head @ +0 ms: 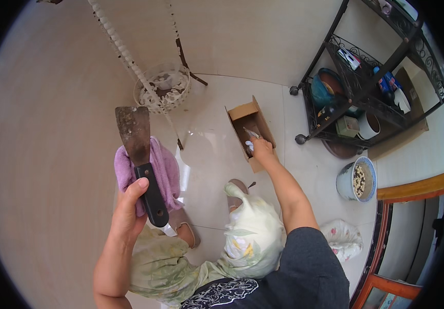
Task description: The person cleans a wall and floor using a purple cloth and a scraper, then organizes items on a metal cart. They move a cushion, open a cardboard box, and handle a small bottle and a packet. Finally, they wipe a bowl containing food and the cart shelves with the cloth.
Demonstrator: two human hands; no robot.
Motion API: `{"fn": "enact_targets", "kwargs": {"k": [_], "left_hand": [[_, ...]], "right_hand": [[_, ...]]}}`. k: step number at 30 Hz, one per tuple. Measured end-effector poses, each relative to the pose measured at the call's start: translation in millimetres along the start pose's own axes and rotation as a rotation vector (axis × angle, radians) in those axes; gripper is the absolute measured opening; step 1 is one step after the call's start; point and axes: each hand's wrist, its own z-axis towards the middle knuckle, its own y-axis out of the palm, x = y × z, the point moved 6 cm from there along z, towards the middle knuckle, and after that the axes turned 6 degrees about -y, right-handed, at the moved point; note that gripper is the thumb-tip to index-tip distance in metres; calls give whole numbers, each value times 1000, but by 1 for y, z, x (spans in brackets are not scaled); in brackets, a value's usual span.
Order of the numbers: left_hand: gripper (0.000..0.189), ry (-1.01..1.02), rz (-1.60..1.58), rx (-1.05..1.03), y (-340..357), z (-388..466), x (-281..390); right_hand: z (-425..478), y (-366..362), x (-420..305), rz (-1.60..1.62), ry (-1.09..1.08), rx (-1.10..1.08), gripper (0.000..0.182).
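Note:
My left hand grips the black handle of a putty knife, its worn, stained blade pointing up and away. A bunched purple cloth is held in the same hand, behind the tool. My right hand reaches into an open cardboard box on the tiled floor. Its fingers are around something white and crumpled, perhaps paper or plastic; how firmly they hold it is partly hidden. A pale pointed piece shows just beyond the fingertips.
A peeling white metal plant stand stands at the wall ahead. To the right are a black wheeled metal shelf with pots and bottles, a blue-white ceramic pot, and a flowered plastic bag. My slippered feet flank the floor before me.

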Motion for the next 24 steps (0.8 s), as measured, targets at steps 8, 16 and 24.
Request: {"fn": "enact_targets", "kwargs": {"k": [8, 16, 24], "left_hand": [[68, 9, 5, 39, -6, 4, -3], [62, 29, 25, 50, -14, 3, -7], [63, 20, 20, -1, -8, 2, -4]], "right_hand": [[-8, -13, -5, 74, -6, -137, 47], [-34, -13, -8, -132, -141, 13, 33], [-58, 2, 0, -430, -291, 161, 19]]}}
